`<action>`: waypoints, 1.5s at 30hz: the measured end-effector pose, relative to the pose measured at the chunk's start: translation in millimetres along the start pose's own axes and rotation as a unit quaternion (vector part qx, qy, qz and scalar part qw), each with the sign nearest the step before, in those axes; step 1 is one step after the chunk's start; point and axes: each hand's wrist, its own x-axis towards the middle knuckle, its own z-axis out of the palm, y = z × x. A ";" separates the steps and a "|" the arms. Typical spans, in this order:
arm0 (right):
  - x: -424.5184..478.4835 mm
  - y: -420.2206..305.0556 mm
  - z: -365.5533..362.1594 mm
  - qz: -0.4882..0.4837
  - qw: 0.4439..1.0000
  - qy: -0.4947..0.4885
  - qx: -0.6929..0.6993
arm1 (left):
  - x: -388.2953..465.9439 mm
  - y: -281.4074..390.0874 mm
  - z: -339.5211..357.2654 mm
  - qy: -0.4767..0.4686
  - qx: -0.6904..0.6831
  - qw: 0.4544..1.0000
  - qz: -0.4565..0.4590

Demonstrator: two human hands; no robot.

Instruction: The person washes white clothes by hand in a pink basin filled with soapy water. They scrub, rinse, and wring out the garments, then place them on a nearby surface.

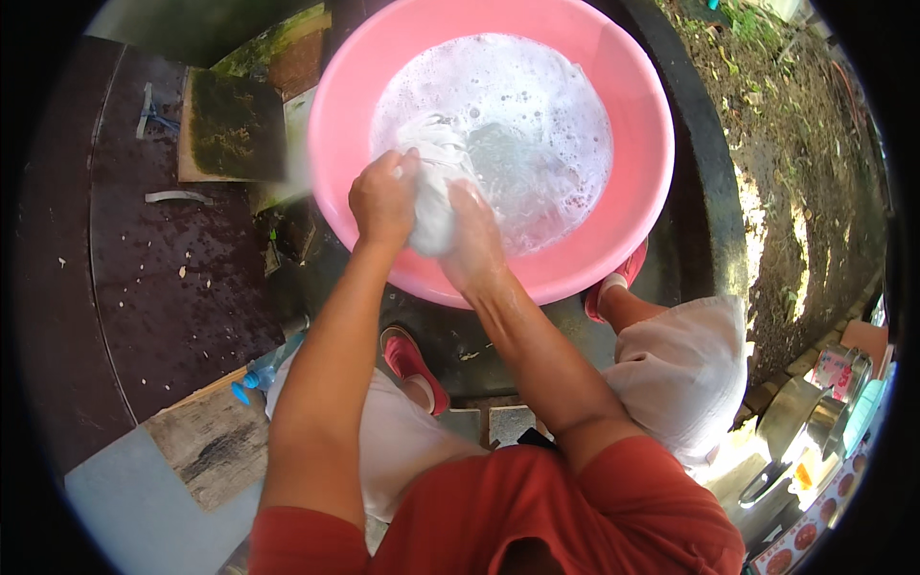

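Observation:
A wide pink plastic basin (640, 122) stands before me, holding sudsy water (517, 86) with white foam and bubbles. Bunched white cloth (435, 205) is between my hands above the near left side of the water. The fingers of my left hand (384, 198) are closed around its left side. On its right side, my right hand (471, 233) presses against the cloth; this hand is blurred and looks wet. The upper end of the cloth reaches into the foam, and how much lies under the suds is hidden.
Dark brown boards with a white handle (180, 196) lie at the left, beside a mossy square panel (233, 126). A clear bottle with a blue cap (248, 384) is near my left knee. Metal pots (790, 420) stand at the lower right, and bare soil (798, 180) is beyond the curb.

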 end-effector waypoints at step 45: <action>14.9 19.6 -13.0 -0.063 0.986 0.047 -0.148 | -13.8 19.6 5.6 -0.055 0.001 0.997 -0.059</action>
